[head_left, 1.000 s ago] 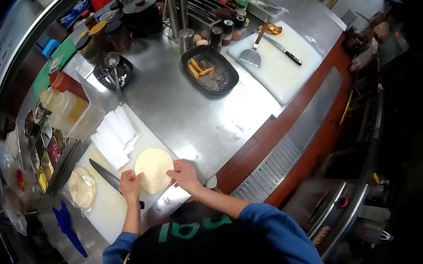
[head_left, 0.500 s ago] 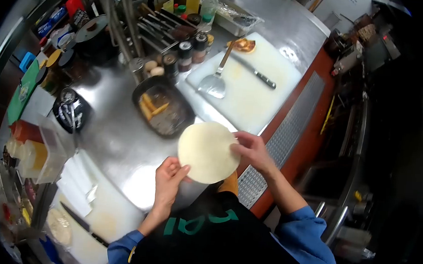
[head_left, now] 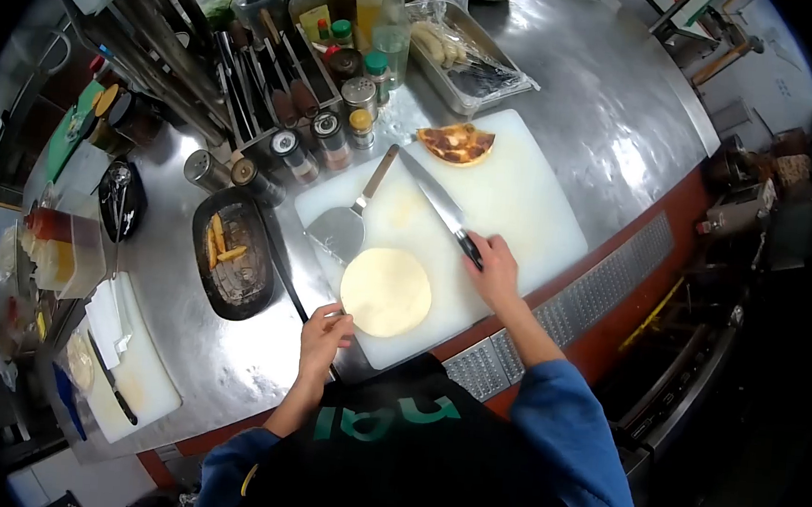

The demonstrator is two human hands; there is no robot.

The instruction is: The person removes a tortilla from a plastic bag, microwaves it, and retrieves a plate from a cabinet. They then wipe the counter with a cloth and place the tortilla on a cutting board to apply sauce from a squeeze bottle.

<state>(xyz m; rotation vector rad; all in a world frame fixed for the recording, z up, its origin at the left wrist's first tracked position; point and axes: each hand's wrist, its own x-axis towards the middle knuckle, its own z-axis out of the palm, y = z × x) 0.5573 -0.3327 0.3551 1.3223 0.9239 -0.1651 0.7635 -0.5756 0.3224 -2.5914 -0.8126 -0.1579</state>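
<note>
A round, pale flatbread (head_left: 386, 292) lies on the near left part of the white cutting board (head_left: 534, 206). My left hand (head_left: 321, 337) is beside its lower left edge, fingers loosely bent and apart, fingertips right at the rim. My right hand (head_left: 495, 272) has its fingers round the black handle of a kitchen knife (head_left: 444, 199), whose blade lies along the board pointing away from me. Left of the knife rests a wide metal spatula (head_left: 339, 232) with a wooden handle, its blade just above the flatbread. A browned, folded half-round flatbread (head_left: 457, 144) sits at the board's far edge.
A black dish (head_left: 242, 274) with several yellow strips stands left of the board. Spice jars (head_left: 329, 138), bottles (head_left: 391, 38) and a utensil rack line the back. A foil-and-plastic-covered metal tray (head_left: 469, 58) is behind the board. A second board (head_left: 143, 381) with a knife (head_left: 119, 388) lies far left.
The flatbread, held up in both hands before, now lies on the board. My right hand has left it and moved to the knife handle. The view has shifted toward the board.
</note>
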